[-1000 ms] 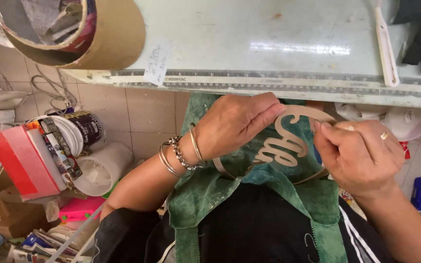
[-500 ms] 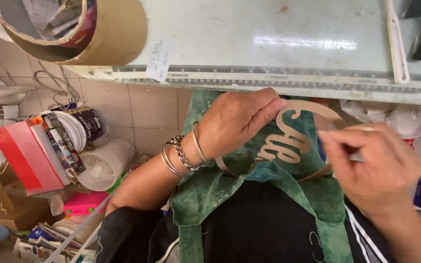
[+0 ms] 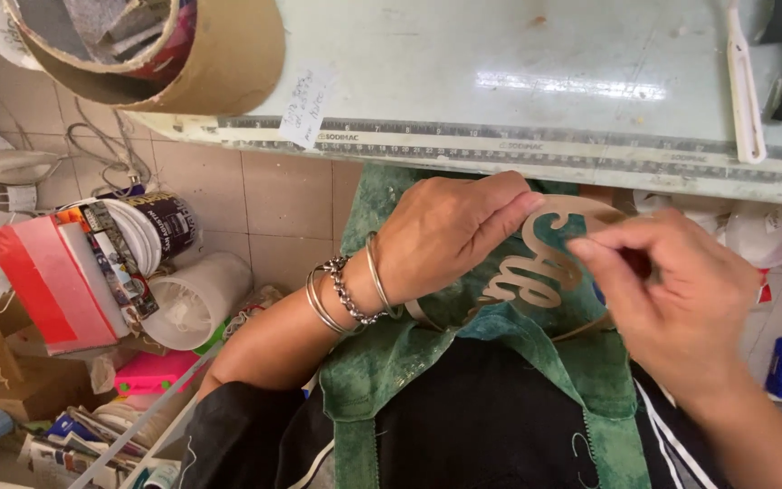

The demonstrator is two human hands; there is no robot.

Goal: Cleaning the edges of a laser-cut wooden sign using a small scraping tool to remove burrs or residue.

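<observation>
I see the left hand (image 3: 445,237) w/ bracelets, its grip clamped on the left edge of a tan cutout script piece (image 3: 545,263), fingertips pressing it flat. Right hand (image 3: 681,299) just right of it, grip pinched together at the piece's top right. Piece lies on green suede fabric (image 3: 382,362) under both grips, below the counter (image 3: 500,81) edge. Far left of the left grip: red box (image 3: 42,281), white bucket (image 3: 194,299). Above-left: cardboard tube (image 3: 219,59).
</observation>
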